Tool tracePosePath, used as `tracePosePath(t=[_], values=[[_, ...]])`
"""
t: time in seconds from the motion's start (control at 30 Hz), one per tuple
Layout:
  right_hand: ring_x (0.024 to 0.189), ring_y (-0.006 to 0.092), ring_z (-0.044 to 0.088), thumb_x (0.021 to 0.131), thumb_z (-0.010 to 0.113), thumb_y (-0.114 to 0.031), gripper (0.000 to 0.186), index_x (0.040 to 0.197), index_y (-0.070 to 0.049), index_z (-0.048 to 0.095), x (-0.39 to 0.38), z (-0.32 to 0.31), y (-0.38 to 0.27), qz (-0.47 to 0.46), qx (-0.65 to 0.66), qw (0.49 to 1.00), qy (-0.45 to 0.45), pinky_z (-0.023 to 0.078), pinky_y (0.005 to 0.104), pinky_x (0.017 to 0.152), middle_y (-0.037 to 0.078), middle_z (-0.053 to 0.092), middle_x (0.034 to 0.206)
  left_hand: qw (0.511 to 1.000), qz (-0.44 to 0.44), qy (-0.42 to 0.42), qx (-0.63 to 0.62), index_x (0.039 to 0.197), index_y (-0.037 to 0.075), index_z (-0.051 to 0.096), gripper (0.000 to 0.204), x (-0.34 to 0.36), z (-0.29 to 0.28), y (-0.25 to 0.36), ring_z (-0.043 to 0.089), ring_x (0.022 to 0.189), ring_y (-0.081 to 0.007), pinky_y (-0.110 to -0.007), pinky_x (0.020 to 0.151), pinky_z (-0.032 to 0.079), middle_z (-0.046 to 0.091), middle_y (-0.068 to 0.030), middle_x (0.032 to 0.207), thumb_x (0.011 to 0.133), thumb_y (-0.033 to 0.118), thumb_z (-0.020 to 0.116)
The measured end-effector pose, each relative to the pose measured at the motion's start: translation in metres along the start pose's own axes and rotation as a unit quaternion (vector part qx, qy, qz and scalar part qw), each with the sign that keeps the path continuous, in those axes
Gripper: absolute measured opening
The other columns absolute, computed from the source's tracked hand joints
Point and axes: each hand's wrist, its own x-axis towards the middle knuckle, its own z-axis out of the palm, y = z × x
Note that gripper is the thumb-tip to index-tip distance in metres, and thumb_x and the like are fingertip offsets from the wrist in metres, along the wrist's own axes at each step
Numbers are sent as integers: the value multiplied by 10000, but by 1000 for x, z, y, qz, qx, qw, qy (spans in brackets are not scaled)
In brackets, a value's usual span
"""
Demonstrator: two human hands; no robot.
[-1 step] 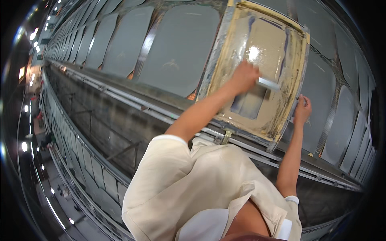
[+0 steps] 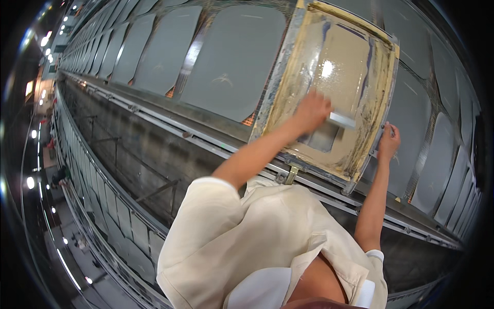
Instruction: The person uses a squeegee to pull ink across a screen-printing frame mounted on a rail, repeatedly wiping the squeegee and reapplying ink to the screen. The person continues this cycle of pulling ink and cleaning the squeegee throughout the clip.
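My left hand (image 2: 313, 111), slightly smeared by motion, is closed around a squeegee with a pale, straight bar (image 2: 342, 120) sticking out to its right. The squeegee is over the near half of a screen-printing frame (image 2: 389, 82), on a mesh covered with wet tan ink (image 2: 339, 85). A darker grey patch (image 2: 323, 139) of mesh shows on the near side of the bar. At the frame's right side, my right hand (image 2: 388, 141) has its fingers curled against the outer edge. What lies under the left palm is hidden.
Grey fabric panels (image 2: 234, 62) lie in a row along the long table on both sides of the frame. A metal rail (image 2: 206, 148) runs along the table's near edge, with a bracket (image 2: 292, 175) by the frame. Another panel-covered table (image 2: 110, 221) stands left, across an aisle.
My left hand and the squeegee have moved a little toward me over the mesh, and less of the grey patch shows. My right hand stays at the frame's edge.
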Motion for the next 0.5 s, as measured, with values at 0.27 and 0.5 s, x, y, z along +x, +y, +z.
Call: tracePosePath(t=[0.27, 0.5], values=[[704, 111, 523, 935, 727, -301, 278, 995, -30, 721, 23, -12, 3, -9, 22, 999, -34, 415, 293, 632, 17, 620, 798, 994, -83, 31, -67, 905, 112, 625, 208, -117, -50, 90, 568, 878, -252, -402, 818, 436, 623, -32, 910, 705, 64, 649], [601, 75, 410, 926, 727, -284, 261, 995, -32, 721, -2, 7, -35, -94, 59, 994, 0, 330, 283, 541, -34, 500, 674, 990, -132, -16, -55, 959, 113, 674, 319, -128, -70, 78, 606, 1001, -263, -410, 939, 426, 669, -41, 1001, 646, 60, 701]])
